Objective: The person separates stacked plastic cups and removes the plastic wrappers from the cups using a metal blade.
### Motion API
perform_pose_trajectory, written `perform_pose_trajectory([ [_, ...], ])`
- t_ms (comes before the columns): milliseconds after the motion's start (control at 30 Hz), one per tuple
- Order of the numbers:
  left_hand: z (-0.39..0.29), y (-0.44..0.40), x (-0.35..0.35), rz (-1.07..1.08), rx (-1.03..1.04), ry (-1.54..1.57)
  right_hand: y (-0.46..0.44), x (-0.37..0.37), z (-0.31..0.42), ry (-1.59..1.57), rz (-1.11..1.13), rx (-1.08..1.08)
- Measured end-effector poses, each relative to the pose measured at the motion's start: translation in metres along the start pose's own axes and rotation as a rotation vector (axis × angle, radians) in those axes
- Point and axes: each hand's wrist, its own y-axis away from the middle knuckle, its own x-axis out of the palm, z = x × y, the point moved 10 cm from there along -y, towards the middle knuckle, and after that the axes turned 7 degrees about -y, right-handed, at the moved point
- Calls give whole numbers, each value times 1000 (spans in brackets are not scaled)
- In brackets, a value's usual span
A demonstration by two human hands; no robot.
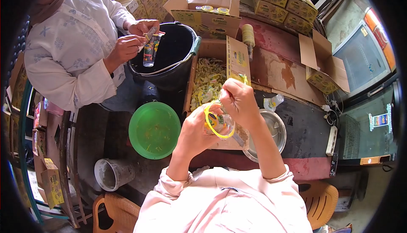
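Observation:
My left hand (196, 127) is wrapped round a clear plastic cup (226, 127), which is tilted and has a bright yellow ring at its rim. Just above the cup, my right hand (238, 101) is closed in a fist. A thin yellow-green strip (243, 79) pokes out from the top of that fist. Behind both hands is a cardboard box (191, 89) full of yellow and clear plastic scraps (208, 78). A metal bowl (277, 133) stands beside my right forearm, partly hidden by it. Close by, another clear cup (276, 100) lies tipped over.
At left, a co-worker's hands (127, 46) hold a printed clear cup (150, 52) over a black bucket (180, 46). A green basin (153, 130) and a white bucket (111, 174) stand below. A cup stack (248, 35), open carton (324, 63) and power strip (332, 141) lie around the table.

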Motion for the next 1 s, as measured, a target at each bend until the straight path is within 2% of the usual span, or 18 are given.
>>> perform_pose_trajectory([
  [400, 10, 7, -12, -184, -22, -157, -1, 1, -27, 17, -196, 165],
  [733, 13, 11, -19, -252, -48, -284, -1, 6, -38, 73, -285, 175],
  [933, 12, 10, -22, -289, -24, -270, -3, 5, -42, 66, -307, 211],
  [1000, 15, 12, -23, -273, -56, -155, -3, 6, -42, 30, -288, 227],
])
